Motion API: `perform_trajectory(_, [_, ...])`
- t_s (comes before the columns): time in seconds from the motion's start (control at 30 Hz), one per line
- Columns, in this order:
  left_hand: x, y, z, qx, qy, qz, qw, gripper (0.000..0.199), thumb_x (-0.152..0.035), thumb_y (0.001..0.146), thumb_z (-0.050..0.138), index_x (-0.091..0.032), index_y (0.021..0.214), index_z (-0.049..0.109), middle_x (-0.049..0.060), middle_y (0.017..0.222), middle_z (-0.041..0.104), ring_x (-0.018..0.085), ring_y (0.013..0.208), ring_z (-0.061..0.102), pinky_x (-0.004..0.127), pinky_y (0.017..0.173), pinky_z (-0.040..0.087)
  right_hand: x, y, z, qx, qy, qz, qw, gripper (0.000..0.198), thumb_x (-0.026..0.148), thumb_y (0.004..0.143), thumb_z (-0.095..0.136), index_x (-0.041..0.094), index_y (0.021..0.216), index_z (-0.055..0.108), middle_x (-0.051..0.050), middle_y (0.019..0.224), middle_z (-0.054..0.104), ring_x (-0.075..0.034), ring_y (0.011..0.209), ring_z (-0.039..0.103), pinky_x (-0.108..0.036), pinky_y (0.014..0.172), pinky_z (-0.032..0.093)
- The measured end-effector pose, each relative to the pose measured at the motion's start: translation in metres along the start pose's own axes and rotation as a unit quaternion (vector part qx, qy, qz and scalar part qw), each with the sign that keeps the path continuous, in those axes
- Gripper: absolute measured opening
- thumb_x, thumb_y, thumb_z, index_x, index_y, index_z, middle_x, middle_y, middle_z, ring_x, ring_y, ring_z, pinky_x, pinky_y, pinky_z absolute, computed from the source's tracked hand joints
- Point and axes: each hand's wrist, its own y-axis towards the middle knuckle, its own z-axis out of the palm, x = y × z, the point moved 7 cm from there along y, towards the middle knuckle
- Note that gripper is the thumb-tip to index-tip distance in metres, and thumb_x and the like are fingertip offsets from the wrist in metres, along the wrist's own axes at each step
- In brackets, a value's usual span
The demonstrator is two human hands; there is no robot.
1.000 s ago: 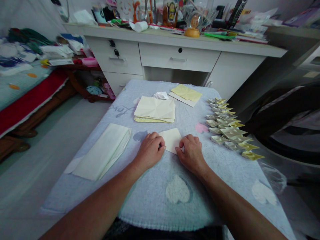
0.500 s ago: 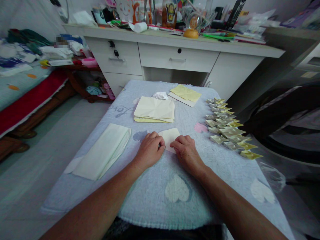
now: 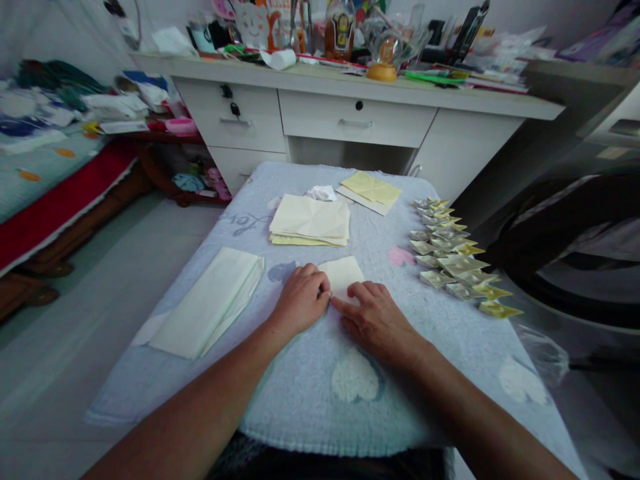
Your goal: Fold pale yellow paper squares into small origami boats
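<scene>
A small cream sheet of paper (image 3: 343,272) lies on the cloth-covered table between my hands. My left hand (image 3: 303,297) is curled, its thumb and fingers closed on the paper's left edge. My right hand (image 3: 373,312) rests on the paper's lower right part, index finger stretched toward the left thumb and the other fingers loosely bent apart. The paper's near edge is partly hidden by my hands. Just beyond it sits a stack of creased cream and yellow sheets (image 3: 311,219).
Rows of folded paper boats (image 3: 460,264) line the table's right side. A folded pale paper bundle (image 3: 213,303) lies at left. Farther back are a crumpled white tissue (image 3: 321,193) and a yellow sheet (image 3: 373,187) over a white one. A cluttered white desk (image 3: 357,100) stands behind.
My right hand has shifted toward me and to the left along the paper, its index finger now extended close to my left thumb. My left hand has stayed in place.
</scene>
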Motion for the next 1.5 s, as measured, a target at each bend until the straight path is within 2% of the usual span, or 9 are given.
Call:
perform_trajectory(0.23, [0.001, 0.001, -0.002, 0.003, -0.007, -0.004, 1.0, 0.007, -0.013, 0.078, 0.059, -0.019, 0.074, 0.059, 0.004, 0.084, 0.056, 0.022, 0.088, 0.055, 0.037, 0.083, 0.044, 0.0, -0.001, 0.003, 0.004, -0.004, 0.007, 1.0, 0.044, 0.039, 0.092, 0.056, 0.032, 0.135, 0.054, -0.012, 0.114, 0.054, -0.028, 0.104, 0.046, -0.041, 0.088, 0.036])
perform_trajectory(0.5, [0.01, 0.0, -0.003, -0.003, -0.067, 0.013, 0.998, 0.019, -0.007, 0.082, 0.044, -0.019, 0.083, 0.058, 0.004, 0.089, 0.057, 0.02, 0.092, 0.055, 0.035, 0.086, 0.045, -0.001, -0.001, 0.003, 0.005, 0.001, 0.012, 1.0, 0.041, 0.044, 0.091, 0.056, 0.031, 0.13, 0.058, -0.011, 0.115, 0.054, -0.028, 0.104, 0.046, -0.042, 0.089, 0.036])
perform_trajectory(0.7, [0.007, 0.0, -0.005, 0.005, -0.052, 0.012, 0.999, 0.012, -0.01, 0.079, 0.052, -0.019, 0.084, 0.059, 0.004, 0.09, 0.057, 0.021, 0.093, 0.055, 0.035, 0.086, 0.045, 0.0, -0.001, 0.002, 0.003, 0.004, 0.013, 1.0, 0.041, 0.044, 0.091, 0.057, 0.031, 0.129, 0.058, -0.011, 0.115, 0.054, -0.028, 0.105, 0.046, -0.043, 0.09, 0.036])
perform_trajectory(1.2, [0.005, 0.0, -0.002, 0.007, -0.031, 0.013, 0.999, 0.016, -0.006, 0.077, 0.052, -0.02, 0.082, 0.061, 0.004, 0.089, 0.056, 0.021, 0.092, 0.055, 0.035, 0.085, 0.045, -0.002, -0.001, 0.004, 0.001, 0.007, 0.026, 1.0, 0.042, 0.044, 0.09, 0.058, 0.031, 0.13, 0.058, -0.011, 0.115, 0.055, -0.028, 0.105, 0.046, -0.043, 0.091, 0.037])
perform_trajectory(1.37, [0.004, -0.001, -0.002, 0.001, -0.015, 0.011, 1.0, 0.003, -0.016, 0.08, 0.059, -0.019, 0.082, 0.059, 0.005, 0.089, 0.055, 0.023, 0.092, 0.054, 0.037, 0.084, 0.044, 0.0, -0.001, 0.002, -0.004, 0.006, 0.026, 1.0, 0.044, 0.043, 0.09, 0.058, 0.033, 0.133, 0.056, -0.011, 0.113, 0.055, -0.028, 0.103, 0.046, -0.043, 0.09, 0.038])
perform_trajectory(1.5, [0.003, -0.001, 0.0, -0.003, -0.004, 0.011, 1.0, 0.005, -0.019, 0.08, 0.063, -0.019, 0.082, 0.059, 0.005, 0.09, 0.054, 0.023, 0.091, 0.053, 0.038, 0.084, 0.044, 0.0, -0.001, 0.001, -0.002, 0.012, 0.026, 1.0, 0.045, 0.042, 0.09, 0.059, 0.031, 0.133, 0.056, -0.011, 0.113, 0.055, -0.028, 0.102, 0.047, -0.044, 0.09, 0.038])
